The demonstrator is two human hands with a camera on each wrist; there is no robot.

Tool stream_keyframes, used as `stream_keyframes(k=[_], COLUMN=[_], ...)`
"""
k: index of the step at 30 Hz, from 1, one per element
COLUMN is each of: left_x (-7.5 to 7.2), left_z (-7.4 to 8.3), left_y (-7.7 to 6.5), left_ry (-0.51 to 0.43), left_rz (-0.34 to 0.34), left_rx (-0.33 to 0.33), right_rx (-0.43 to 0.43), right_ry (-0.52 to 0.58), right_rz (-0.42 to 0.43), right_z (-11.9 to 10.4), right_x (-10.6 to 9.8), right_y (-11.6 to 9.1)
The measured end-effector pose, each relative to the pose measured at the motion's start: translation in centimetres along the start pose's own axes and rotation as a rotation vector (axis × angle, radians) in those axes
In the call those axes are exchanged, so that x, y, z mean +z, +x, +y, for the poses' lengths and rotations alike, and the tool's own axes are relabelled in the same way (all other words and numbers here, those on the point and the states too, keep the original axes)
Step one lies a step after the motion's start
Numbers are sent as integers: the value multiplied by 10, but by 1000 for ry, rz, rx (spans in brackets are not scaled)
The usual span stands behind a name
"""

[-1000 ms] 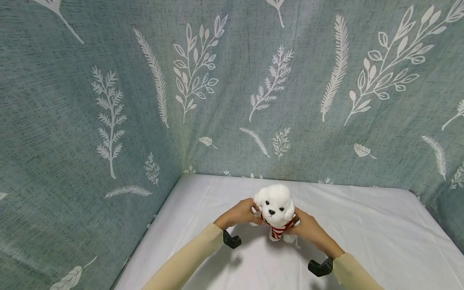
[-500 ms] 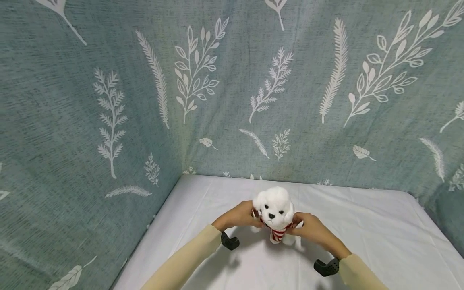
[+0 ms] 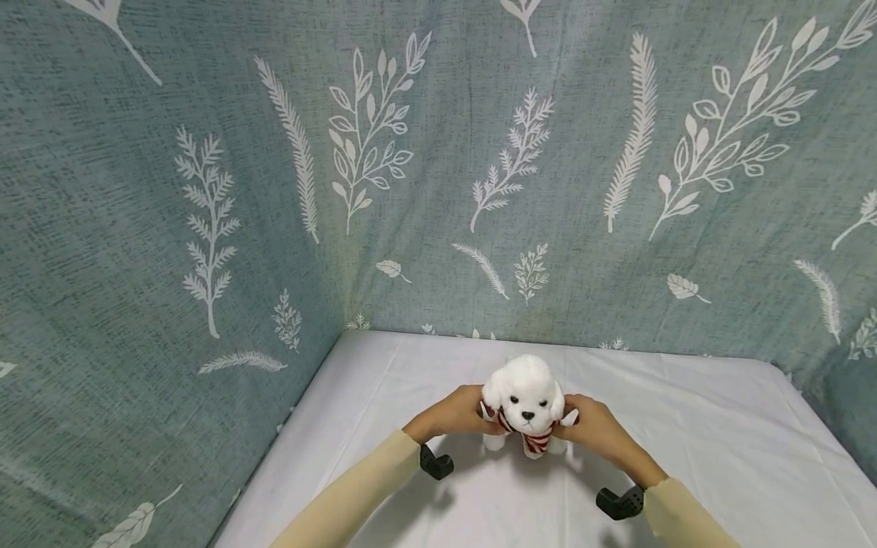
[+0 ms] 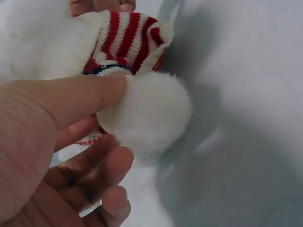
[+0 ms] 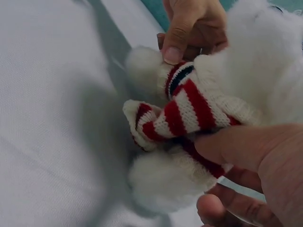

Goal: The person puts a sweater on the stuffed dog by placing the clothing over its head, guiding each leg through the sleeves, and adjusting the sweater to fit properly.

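A white plush toy dog [image 3: 526, 388] with a red-and-white striped knitted sweater [image 5: 194, 106] is upright between both hands, facing me, close over the white table surface. My left hand [image 3: 455, 411] grips the dog's side at a fluffy front leg [image 4: 151, 111]; the left wrist view has the thumb pressing the sleeve cuff there. On the opposite side my right hand [image 3: 594, 430] pinches the sweater by the other front leg [image 5: 163, 182], its thumb on the knit and its fingers curled behind. The dog's back is hidden in all views.
White cloth covers the table [image 3: 685, 426]. Teal fabric walls [image 3: 438, 152] with white leaf prints stand behind it and on the left. A black wrist device [image 3: 436, 462] sits on the left wrist, another black device [image 3: 620, 503] on the right.
The toy dog's head has first dipped slightly, then shifted and turned a little to the right. The right hand has moved slightly right; both hands keep their hold on the dog.
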State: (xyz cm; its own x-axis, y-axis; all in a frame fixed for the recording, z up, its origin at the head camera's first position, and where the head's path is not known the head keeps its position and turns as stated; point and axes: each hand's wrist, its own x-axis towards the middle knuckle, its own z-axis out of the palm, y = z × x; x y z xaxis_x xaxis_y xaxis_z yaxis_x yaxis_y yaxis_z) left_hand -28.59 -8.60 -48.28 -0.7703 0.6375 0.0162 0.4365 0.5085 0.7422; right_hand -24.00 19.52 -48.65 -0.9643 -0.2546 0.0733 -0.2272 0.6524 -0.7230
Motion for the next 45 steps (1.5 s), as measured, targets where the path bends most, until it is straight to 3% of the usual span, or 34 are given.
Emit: stream_keyframes(k=[7, 11, 18, 24, 27, 30, 33, 35, 39, 45], left_x=[-1, 0, 4, -1, -9, -20, -35, -43, -48, -33], left_z=[4, 7, 4, -2, -5, -5, 3, 13, 44, 79], left_y=[-1, -2, -1, 5, 5, 3, 1, -1, 1, 5], left_ry=[151, 171, 175, 216, 148, 2, -125, -163, -30, 408], left_rz=[24, 17, 25, 61, 73, 112, 185, 224, 235, 174], left_rx=[-42, -71, 43, 58, 10, -59, -77, -74, -28, 16], right_rx=[5, 7, -6, -35, -74, -97, -68, -29, 34, 45], right_ry=[51, 40, 32, 78, 79, 84, 84, 95, 126, 157], right_rz=[-61, -79, -71, -105, -128, -140, -137, -131, -118, -112], right_z=[-3, 0, 2, -5, -6, -7, -7, -7, -7, -8], right_x=[-4, -4, 2, 11, 13, 10, 6, 2, -4, -5], right_y=[-3, -2, 2, -1, -2, -1, -1, 0, 1, 3])
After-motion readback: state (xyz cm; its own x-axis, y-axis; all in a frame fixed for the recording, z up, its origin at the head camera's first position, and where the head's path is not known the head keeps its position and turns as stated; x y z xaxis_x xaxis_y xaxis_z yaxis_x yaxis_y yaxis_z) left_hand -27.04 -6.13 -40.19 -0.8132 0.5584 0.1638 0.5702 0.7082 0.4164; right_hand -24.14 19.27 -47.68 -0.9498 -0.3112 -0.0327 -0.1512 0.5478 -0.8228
